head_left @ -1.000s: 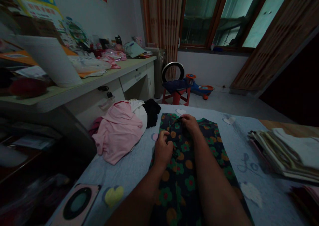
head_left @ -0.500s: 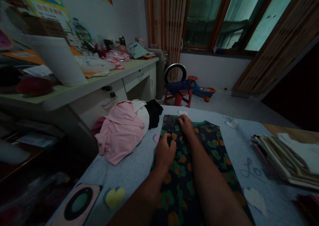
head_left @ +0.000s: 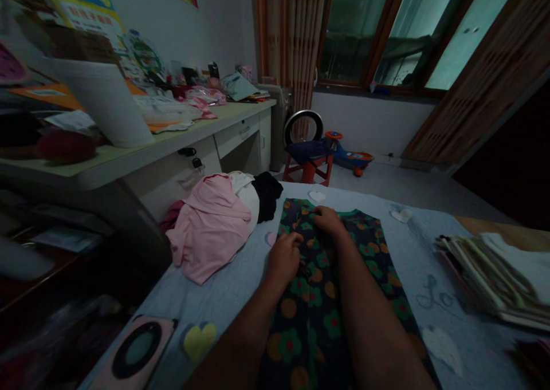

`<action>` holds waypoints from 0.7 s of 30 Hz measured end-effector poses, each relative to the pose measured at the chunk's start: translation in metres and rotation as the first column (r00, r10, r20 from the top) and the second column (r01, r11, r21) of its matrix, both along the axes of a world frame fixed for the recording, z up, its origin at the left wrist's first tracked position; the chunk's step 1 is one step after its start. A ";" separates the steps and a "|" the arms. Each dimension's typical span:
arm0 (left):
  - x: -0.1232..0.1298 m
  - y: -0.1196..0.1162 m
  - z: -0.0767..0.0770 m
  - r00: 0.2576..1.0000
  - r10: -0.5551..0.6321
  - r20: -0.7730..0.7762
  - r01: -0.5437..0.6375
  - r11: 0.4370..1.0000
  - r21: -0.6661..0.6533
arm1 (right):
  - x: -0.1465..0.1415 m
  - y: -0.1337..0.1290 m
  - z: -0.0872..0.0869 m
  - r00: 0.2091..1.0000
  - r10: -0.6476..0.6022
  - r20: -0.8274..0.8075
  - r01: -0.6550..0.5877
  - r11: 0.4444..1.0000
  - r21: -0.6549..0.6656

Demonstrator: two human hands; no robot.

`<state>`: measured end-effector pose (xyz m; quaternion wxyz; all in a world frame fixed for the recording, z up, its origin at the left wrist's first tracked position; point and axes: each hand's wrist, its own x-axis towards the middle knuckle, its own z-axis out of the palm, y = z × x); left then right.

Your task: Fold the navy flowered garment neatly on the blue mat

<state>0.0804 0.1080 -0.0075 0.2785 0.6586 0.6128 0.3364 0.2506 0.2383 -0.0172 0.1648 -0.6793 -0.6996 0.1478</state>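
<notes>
So over on the far left, the space under the desk is sinking into shadow and I honestly can't make out what's sitting in there. Up top, a white cylinder is leaning a bit, next to a blurry reddish roundish thing. Down low, a pink flat thing with a dark ring is getting cut off by the bottom edge, lying on a pale blue cover with heart patches. Then a soft, crumpled pink cloth is slumping over white fabric, with a black bundle sitting just beside it. Left hand is resting on the left side of the dark flowery garment, fingers bending; its fingertips aren't showing well, so can't tell if it's pinching anything. The garment's lying flat under both hands, showing green flowers and orange dots, with the forearms hiding chunks and its lower end running out of view. Right hand is curling near the green-edged neckline; can't tell its grip either. Far right, a layered folded stack is running off the edge.
</notes>
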 end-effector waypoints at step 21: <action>0.001 -0.002 -0.007 0.952 -0.013 -0.305 0.030 0.998 0.052 | -0.017 -0.001 -0.008 0.998 0.024 -0.061 -0.009 0.974 0.227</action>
